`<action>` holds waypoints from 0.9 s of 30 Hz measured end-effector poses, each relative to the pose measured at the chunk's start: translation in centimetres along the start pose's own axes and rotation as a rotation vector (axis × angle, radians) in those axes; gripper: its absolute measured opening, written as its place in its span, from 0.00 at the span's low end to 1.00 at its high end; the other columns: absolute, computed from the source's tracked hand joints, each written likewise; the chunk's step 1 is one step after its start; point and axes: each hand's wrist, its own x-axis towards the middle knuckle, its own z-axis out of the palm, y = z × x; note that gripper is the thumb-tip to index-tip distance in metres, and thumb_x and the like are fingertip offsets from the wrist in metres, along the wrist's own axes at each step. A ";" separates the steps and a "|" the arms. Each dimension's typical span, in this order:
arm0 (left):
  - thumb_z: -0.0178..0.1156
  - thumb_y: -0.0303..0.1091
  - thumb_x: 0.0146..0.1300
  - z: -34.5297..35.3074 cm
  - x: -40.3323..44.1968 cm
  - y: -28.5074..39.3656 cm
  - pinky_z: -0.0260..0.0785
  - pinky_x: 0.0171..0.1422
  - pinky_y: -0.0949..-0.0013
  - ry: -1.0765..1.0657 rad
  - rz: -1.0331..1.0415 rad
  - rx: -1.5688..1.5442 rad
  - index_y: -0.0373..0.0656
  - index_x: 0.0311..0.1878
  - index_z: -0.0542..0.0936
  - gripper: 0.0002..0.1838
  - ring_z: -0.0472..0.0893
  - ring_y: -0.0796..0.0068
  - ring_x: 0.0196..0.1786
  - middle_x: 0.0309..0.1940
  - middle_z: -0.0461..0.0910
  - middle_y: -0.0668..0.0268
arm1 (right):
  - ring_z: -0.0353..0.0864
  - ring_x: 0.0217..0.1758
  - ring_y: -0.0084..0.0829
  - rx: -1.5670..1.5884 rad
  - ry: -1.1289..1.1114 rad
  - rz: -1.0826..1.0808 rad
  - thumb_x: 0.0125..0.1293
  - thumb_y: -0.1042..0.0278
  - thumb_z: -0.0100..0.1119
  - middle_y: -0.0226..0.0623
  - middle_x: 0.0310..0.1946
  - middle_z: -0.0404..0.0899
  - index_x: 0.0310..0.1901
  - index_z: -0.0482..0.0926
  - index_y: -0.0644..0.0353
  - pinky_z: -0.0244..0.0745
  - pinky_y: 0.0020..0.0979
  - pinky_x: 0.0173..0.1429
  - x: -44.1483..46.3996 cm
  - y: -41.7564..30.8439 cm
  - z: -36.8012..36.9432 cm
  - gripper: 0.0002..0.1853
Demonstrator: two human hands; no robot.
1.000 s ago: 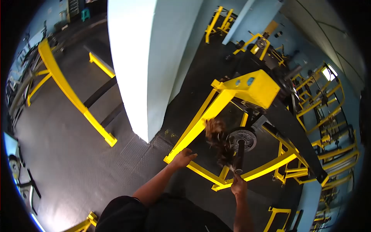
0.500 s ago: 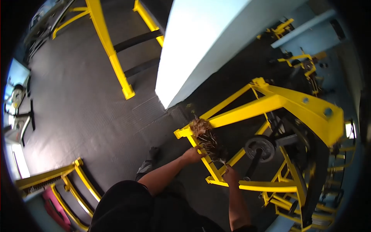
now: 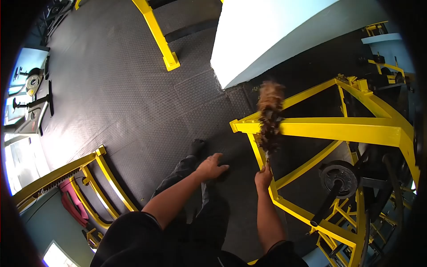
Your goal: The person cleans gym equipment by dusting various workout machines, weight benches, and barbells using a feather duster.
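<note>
My right hand point(image 3: 263, 177) is closed round the thin handle of a feather duster point(image 3: 270, 118). The duster points away from me, with dark feathers near the handle and a brown, motion-blurred tip. Its feathers lie across the yellow frame point(image 3: 338, 127) of a gym machine, over the beam's near end; whether they touch it I cannot tell. Held out over the floor to the left of the machine, my left hand point(image 3: 212, 167) is empty, its fingers and thumb apart.
A black weight plate point(image 3: 339, 179) sits on the machine at right. Ahead stands a white pillar point(image 3: 253, 40), with another yellow frame point(image 3: 155, 33) to its left. A yellow rack point(image 3: 106, 178) is at lower left. Dark textured mat point(image 3: 111, 98) covers the floor.
My left hand has come off the yellow frame and moved left, opening. The duster has swung more upright and forward over the beam. My view has shifted, so the machine sits farther right.
</note>
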 end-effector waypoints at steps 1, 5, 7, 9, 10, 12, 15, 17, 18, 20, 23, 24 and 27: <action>0.59 0.54 0.56 -0.5 0.2 -0.9 0.64 0.61 0.60 0.010 -0.032 0.000 0.41 0.64 0.63 0.37 0.73 0.54 0.57 0.53 0.72 0.49 | 0.77 0.46 0.54 0.111 0.136 0.043 0.60 0.74 0.49 0.55 0.41 0.79 0.49 0.74 0.61 0.72 0.46 0.49 0.4 -0.5 0.6 0.14; 0.59 0.53 0.56 -1.3 0.7 -3.1 0.66 0.58 0.61 0.039 -0.053 0.033 0.39 0.62 0.64 0.36 0.74 0.56 0.53 0.48 0.74 0.52 | 0.79 0.22 0.46 0.185 -0.390 -0.045 0.56 0.70 0.56 0.50 0.20 0.77 0.37 0.79 0.66 0.71 0.41 0.26 4.3 0.2 8.2 0.10; 0.59 0.53 0.56 -1.5 0.1 -3.1 0.66 0.57 0.61 0.048 -0.036 0.033 0.38 0.62 0.65 0.36 0.73 0.57 0.53 0.46 0.75 0.54 | 0.78 0.19 0.44 0.134 -0.530 0.131 0.55 0.65 0.57 0.49 0.18 0.78 0.28 0.80 0.66 0.67 0.40 0.21 3.2 -3.9 7.5 0.10; 0.60 0.53 0.55 -1.4 -0.3 -3.3 0.67 0.56 0.61 0.081 -0.030 0.044 0.37 0.59 0.68 0.35 0.75 0.57 0.52 0.45 0.76 0.52 | 0.81 0.28 0.48 -0.293 -0.353 -0.708 0.57 0.65 0.55 0.55 0.23 0.78 0.26 0.80 0.67 0.70 0.40 0.26 0.9 -5.0 9.0 0.12; 0.60 0.53 0.55 -1.8 -0.9 -2.9 0.67 0.56 0.61 0.082 0.008 0.053 0.37 0.59 0.68 0.35 0.75 0.57 0.52 0.45 0.76 0.52 | 0.81 0.25 0.42 0.216 -0.334 -0.366 0.59 0.66 0.54 0.52 0.21 0.78 0.26 0.79 0.66 0.70 0.39 0.27 -2.3 -6.7 7.2 0.12; 0.62 0.52 0.53 -2.2 -2.4 -1.9 0.68 0.54 0.60 0.085 0.027 0.000 0.37 0.56 0.72 0.33 0.77 0.56 0.50 0.46 0.78 0.51 | 0.73 0.21 0.29 0.575 -0.381 -0.011 0.62 0.64 0.54 0.47 0.17 0.74 0.27 0.76 0.67 0.69 0.39 0.29 -8.0 -8.5 4.0 0.13; 0.64 0.50 0.51 -0.8 -1.7 -2.8 0.70 0.53 0.59 0.101 0.168 -0.013 0.39 0.53 0.74 0.30 0.78 0.55 0.50 0.47 0.77 0.50 | 0.76 0.25 0.36 0.528 -0.326 -0.073 0.63 0.60 0.53 0.49 0.22 0.74 0.30 0.75 0.64 0.69 0.39 0.34 -14.7 -6.5 -0.2 0.14; 0.64 0.49 0.52 -0.3 -0.4 -3.0 0.70 0.53 0.58 0.028 0.430 0.209 0.42 0.53 0.74 0.29 0.78 0.56 0.50 0.48 0.77 0.50 | 0.79 0.29 0.38 0.436 -0.426 -0.058 0.63 0.54 0.54 0.46 0.26 0.78 0.31 0.77 0.63 0.69 0.39 0.35 -17.5 -2.4 -1.8 0.17; 0.63 0.49 0.52 -0.4 0.2 -1.7 0.70 0.53 0.57 -0.038 0.666 0.424 0.43 0.53 0.75 0.28 0.78 0.55 0.50 0.49 0.77 0.50 | 0.79 0.30 0.39 0.474 -0.416 -0.022 0.62 0.52 0.55 0.46 0.26 0.79 0.32 0.78 0.62 0.70 0.39 0.36 -18.4 -0.2 -2.4 0.18; 0.59 0.48 0.56 -0.4 -5.1 4.7 0.70 0.53 0.57 0.076 0.493 0.416 0.45 0.51 0.76 0.23 0.77 0.54 0.49 0.49 0.77 0.51 | 0.80 0.33 0.42 0.425 -0.349 -0.001 0.61 0.48 0.55 0.47 0.28 0.79 0.33 0.79 0.62 0.72 0.40 0.38 -20.3 5.5 -1.7 0.21; 0.56 0.49 0.59 2.1 -8.6 9.7 0.67 0.56 0.55 -0.166 0.385 0.340 0.46 0.50 0.77 0.21 0.76 0.51 0.51 0.48 0.77 0.52 | 0.79 0.37 0.49 0.240 -0.391 0.173 0.64 0.46 0.50 0.51 0.33 0.80 0.36 0.80 0.63 0.73 0.43 0.40 -24.4 11.4 -3.4 0.24; 0.55 0.50 0.59 4.6 -4.4 6.4 0.66 0.58 0.55 -0.103 0.481 0.470 0.47 0.50 0.78 0.22 0.75 0.51 0.53 0.50 0.76 0.52 | 0.78 0.36 0.51 0.281 -0.335 0.254 0.65 0.47 0.48 0.52 0.32 0.79 0.37 0.80 0.63 0.72 0.44 0.39 -26.1 13.7 -2.1 0.23; 0.52 0.53 0.61 9.0 -2.7 9.1 0.59 0.65 0.56 -0.323 0.798 1.006 0.48 0.53 0.77 0.23 0.68 0.50 0.61 0.58 0.70 0.50 | 0.76 0.26 0.36 0.713 -0.243 0.589 0.66 0.52 0.47 0.42 0.26 0.78 0.37 0.81 0.58 0.71 0.38 0.30 -32.5 15.9 -4.7 0.18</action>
